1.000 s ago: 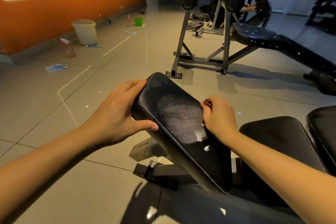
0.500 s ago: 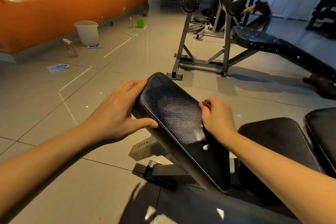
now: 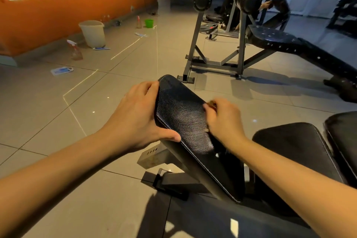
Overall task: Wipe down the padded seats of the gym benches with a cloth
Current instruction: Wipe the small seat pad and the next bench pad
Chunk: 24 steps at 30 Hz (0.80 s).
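Tilted black seat pad (image 3: 183,118) at frame centre. Left hand (image 3: 135,120) grasps its left edge, thumb on the top face. Right hand (image 3: 225,121) is curled at the pad's right edge, blurred; can't tell if it holds anything. Bucket (image 3: 92,33) and spray bottle (image 3: 76,50) upper left.

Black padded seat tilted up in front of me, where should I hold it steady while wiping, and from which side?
Grip the tilted black leather seat pad by its long left edge, coming from the left: the pad overhangs its frame there, so fingers wrap under and the thumb lies on top, as the left hand does.
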Motion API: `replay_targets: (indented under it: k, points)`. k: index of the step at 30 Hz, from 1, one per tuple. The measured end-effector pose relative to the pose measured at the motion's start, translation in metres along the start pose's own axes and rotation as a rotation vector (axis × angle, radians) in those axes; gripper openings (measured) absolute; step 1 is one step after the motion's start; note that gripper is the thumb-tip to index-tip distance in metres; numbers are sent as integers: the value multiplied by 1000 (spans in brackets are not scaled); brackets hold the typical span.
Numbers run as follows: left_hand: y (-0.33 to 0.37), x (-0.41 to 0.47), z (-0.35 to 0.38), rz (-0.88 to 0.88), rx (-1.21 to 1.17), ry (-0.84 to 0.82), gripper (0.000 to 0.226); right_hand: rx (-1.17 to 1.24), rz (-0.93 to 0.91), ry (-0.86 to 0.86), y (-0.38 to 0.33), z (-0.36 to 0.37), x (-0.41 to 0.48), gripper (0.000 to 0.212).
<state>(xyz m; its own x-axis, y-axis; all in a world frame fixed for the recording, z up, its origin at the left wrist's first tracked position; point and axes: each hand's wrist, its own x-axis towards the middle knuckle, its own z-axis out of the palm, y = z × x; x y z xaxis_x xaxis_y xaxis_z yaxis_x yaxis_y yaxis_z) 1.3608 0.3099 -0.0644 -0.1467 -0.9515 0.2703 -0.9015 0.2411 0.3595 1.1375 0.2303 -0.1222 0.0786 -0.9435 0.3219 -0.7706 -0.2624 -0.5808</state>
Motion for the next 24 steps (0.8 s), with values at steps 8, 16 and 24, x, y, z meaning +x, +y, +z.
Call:
replay_targets:
  k: [8, 16, 24]
  points:
    - [-7, -3, -7, 12, 61, -47, 131, -5, -311, -23, 17, -10, -29, 11]
    - [-11, -4, -2, 22, 53, -14, 135, 133, -217, 11, -44, 8, -4, 16]
    - [-19, -6, 7, 44, 70, 50, 128, -61, -70, 2, 46, -10, -7, 17]
